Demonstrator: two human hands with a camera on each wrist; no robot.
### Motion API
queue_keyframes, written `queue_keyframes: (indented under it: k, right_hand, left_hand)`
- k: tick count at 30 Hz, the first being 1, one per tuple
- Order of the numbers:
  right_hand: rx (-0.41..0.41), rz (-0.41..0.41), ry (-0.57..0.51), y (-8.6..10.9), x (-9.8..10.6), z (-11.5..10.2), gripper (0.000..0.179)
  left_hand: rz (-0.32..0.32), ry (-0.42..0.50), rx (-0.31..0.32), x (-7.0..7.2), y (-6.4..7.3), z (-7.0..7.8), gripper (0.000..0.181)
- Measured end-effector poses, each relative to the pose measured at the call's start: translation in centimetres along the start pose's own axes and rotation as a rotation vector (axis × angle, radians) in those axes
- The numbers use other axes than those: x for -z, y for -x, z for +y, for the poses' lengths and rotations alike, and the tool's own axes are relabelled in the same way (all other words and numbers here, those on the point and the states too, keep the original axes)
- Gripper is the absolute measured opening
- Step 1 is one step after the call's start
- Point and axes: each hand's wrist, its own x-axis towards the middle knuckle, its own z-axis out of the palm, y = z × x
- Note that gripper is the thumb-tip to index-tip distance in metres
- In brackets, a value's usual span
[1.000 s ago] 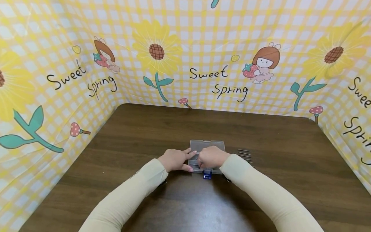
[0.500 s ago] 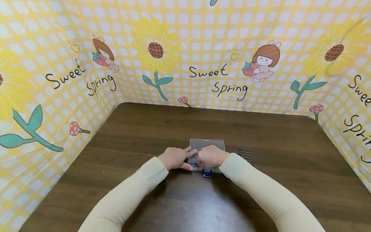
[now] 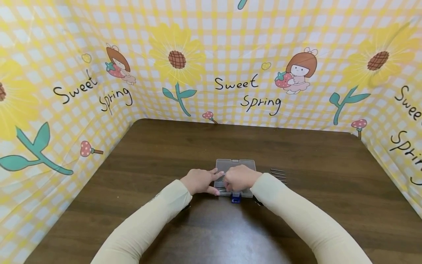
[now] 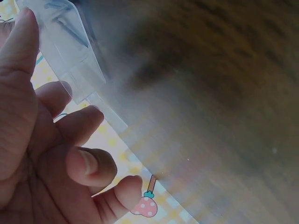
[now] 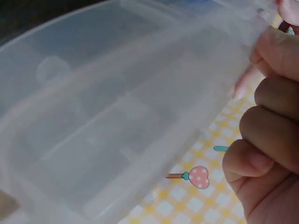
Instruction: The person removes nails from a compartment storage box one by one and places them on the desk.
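A clear plastic compartment box point(image 3: 219, 184) stands on the table with its lid point(image 3: 234, 164) raised behind it. My left hand point(image 3: 199, 180) holds the box's left end, thumb at the front edge and fingers toward the back; the left wrist view shows nails point(image 4: 70, 30) inside that end. My right hand point(image 3: 241, 178) reaches over the box with curled fingers, its fingertips low at the left compartments. A thin, bright nail point(image 3: 222, 190) shows right at those fingertips; the pinch itself is mostly hidden. In the right wrist view, the curled fingers point(image 5: 266, 126) are beside the cloudy lid point(image 5: 107, 121).
Several thin nails point(image 3: 278, 176) lie in a row on the table point(image 3: 184, 143) right of the box, partly behind the right sleeve point(image 3: 273, 190). A blue clasp point(image 3: 235, 199) juts from the box's front. Checked yellow cloth point(image 3: 230, 47) hangs around the table.
Both hands stay in nearly the same place at the box. The right fingertips shift slightly, and the thin nail at them shows more clearly near the front left compartment.
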Motion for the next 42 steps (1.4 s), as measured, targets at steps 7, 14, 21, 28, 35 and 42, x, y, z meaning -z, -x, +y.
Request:
queue_keyframes:
  k: [7,14,21,28,35,42]
  right_hand:
    - [-0.054,-0.009,-0.058,0.6,1.2,1.0,0.010]
    - [-0.126,-0.038,-0.075,1.6,1.3,1.9,0.011]
    - [-0.152,-0.029,-0.078,3.1,1.3,3.5,0.013]
    - [-0.185,-0.018,-0.107,4.9,0.9,5.7,0.016]
    - [-0.223,0.013,-0.089,6.8,0.2,7.8,0.012]
    - [-0.247,0.028,-0.100,8.5,0.0,9.0,0.013]
  left_hand:
    - [0.010,0.000,-0.002,0.4,0.0,0.0,0.078]
    - [0.006,0.001,-0.002,0.2,-0.2,0.1,0.079]
    - [-0.005,0.001,-0.004,0.1,-0.4,0.1,0.079]
    - [-0.025,0.040,-0.001,-0.1,-0.3,-0.1,0.080]
    - [-0.026,0.083,-0.003,-0.3,-0.2,-0.1,0.080]
    - [-0.015,0.073,-0.012,-0.3,-0.3,0.0,0.079]
